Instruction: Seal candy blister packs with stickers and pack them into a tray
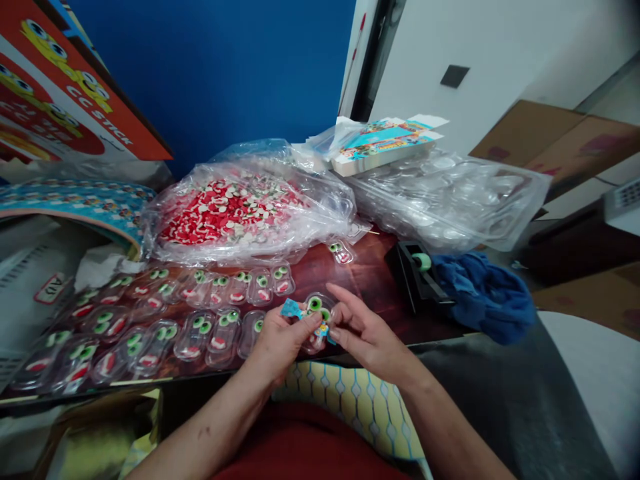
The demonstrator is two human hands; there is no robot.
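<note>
Head view: just below the frame's centre, the left hand (pixel 283 337) pinched a pack (pixel 315 305) and a blue card (pixel 290 308). The right hand (pixel 369 337), index finger extended, was at the pack's right edge; whether it gripped could not be told. Other packs (pixel 194 335) lay in rows at lower left, a tape dispenser (pixel 416 283) right of centre.
</note>
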